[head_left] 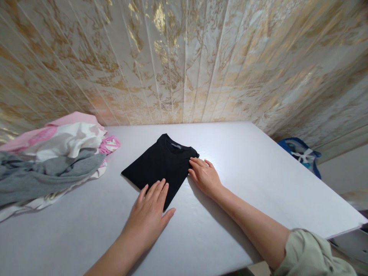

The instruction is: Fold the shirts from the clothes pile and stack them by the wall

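A black T-shirt (161, 163) lies folded into a compact shape on the white table (244, 161), its neckline and label toward the far side. My left hand (151, 214) rests on the shirt's near edge, fingers stretched out flat over the fabric and thumb pointing right. At the shirt's right edge, near the shoulder, my right hand (205, 176) touches the cloth with extended, slightly bent fingers. Neither hand grips the fabric. The near corner of the shirt is partly covered by my left hand.
A loose heap of clothes, with a grey garment (51, 172), a white one (69, 140) and pink ones, lies on the table's left side. Gold-and-white patterned curtains (184, 65) hang behind the table. A blue bag (301, 155) stands beyond its right edge.
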A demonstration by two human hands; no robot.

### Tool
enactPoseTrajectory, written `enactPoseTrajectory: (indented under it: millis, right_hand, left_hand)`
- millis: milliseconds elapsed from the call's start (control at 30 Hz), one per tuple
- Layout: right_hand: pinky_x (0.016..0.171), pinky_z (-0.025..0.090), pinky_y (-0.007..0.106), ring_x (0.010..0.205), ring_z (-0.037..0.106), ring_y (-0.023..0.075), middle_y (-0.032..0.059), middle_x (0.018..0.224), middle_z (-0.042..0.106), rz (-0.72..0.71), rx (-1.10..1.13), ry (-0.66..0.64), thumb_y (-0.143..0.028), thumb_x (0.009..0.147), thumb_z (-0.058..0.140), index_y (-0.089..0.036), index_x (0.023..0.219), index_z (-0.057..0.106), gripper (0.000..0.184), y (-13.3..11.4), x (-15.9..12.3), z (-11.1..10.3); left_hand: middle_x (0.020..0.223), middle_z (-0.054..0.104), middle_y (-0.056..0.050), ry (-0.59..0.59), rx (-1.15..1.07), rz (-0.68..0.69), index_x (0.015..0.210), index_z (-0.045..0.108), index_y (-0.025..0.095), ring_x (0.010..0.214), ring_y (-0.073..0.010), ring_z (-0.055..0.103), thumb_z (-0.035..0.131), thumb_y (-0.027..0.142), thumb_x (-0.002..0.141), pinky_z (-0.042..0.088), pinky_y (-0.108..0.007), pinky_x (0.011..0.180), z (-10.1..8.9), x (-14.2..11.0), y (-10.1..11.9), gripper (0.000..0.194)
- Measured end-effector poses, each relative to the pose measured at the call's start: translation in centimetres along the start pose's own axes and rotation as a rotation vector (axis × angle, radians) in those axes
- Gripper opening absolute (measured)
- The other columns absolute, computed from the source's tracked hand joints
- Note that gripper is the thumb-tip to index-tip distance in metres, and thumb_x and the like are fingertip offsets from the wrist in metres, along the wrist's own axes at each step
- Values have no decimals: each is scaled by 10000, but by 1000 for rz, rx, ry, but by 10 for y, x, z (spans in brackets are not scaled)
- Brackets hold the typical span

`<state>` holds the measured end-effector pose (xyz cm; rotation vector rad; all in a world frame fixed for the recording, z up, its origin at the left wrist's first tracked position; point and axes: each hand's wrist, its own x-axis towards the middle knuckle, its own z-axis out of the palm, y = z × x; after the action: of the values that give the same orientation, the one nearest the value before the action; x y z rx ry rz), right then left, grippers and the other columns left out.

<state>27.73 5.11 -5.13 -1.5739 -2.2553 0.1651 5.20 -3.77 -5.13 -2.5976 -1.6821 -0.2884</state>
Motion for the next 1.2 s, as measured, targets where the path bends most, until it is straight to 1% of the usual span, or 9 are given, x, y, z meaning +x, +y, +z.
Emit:
enactPoseTrajectory:
  millis: [133, 300, 467, 567, 667, 800, 967, 1100, 1200]
  right_hand:
    - [1119, 286, 493, 1327, 463, 242, 97, 1415, 538, -24, 5, -2, -285, 964, 506, -207, 1312, 579, 364, 0, -3, 0]
    - [1137, 259, 487, 1325, 465, 226, 79, 1387, 566, -262, 114, -95, -313, 960, 534, -252, 1316, 581, 365, -9, -12, -4]
    - [1099, 329, 468, 1267, 509, 225, 91, 1344, 589, -251, 146, -10, -283, 960, 530, -249, 1270, 618, 325, -11, -11, -4]
    - [1056, 380, 442, 1255, 507, 235, 99, 1357, 570, -187, 114, 44, -256, 954, 528, -235, 1251, 634, 315, -5, -8, -4]
    - [1070, 363, 456, 1269, 497, 241, 86, 1369, 565, -159, 66, 0, -276, 948, 543, -252, 1274, 619, 336, 0, -7, -4]
    - [1082, 351, 461, 1301, 472, 248, 83, 1391, 550, -81, -8, -20, -297, 955, 528, -254, 1308, 595, 362, 5, -3, -3]
    - [1043, 393, 476, 1287, 480, 285, 132, 1418, 510, 58, -95, 50, -312, 961, 500, -225, 1339, 569, 394, 19, 2, -6]
    - [1062, 384, 462, 1303, 462, 283, 145, 1453, 470, 22, -79, 78, -324, 966, 475, -189, 1400, 496, 455, 15, -2, -7]
    - [1107, 337, 481, 1365, 395, 282, 139, 1497, 422, -39, -56, 11, -374, 966, 479, -167, 1441, 438, 520, 2, -8, -1]
  left_hand:
    - [1348, 605, -147, 42, -27, 36, 1283, 595, 162, 1235, -287, 555, 525, 372, 912, 318, -542, 1121, -6, -3, 3, 432]
    - [1234, 674, -95, 47, -137, 21, 1176, 661, 217, 1151, -248, 602, 480, 330, 932, 366, -516, 1093, -18, 2, -4, 324]
    - [1279, 635, -72, 87, -162, -64, 1145, 668, 255, 1195, -265, 565, 438, 394, 937, 378, -506, 1075, -29, 23, -60, 339]
    - [1270, 615, -107, 139, -164, -181, 1133, 658, 217, 1163, -286, 571, 435, 409, 913, 427, -478, 1024, -23, 32, -101, 368]
    - [1215, 621, -104, 156, -236, -180, 1126, 633, 215, 1141, -261, 569, 430, 420, 911, 428, -432, 1025, -13, 31, -120, 360]
    - [1010, 642, -76, 164, -252, -232, 985, 648, 231, 999, -246, 599, 464, 440, 891, 463, -390, 927, -16, 18, -98, 294]
    - [796, 612, -3, -142, -363, -245, 839, 668, 261, 704, -173, 608, 435, 452, 911, 462, -291, 641, -41, 3, -52, 309]
    - [993, 672, -57, 26, -326, -212, 983, 685, 236, 954, -222, 637, 368, 441, 943, 494, -350, 847, -46, 17, -50, 379]
    - [1328, 592, -147, 115, -202, -174, 1244, 595, 147, 1242, -279, 533, 381, 412, 940, 400, -439, 1060, -29, 38, -58, 457]
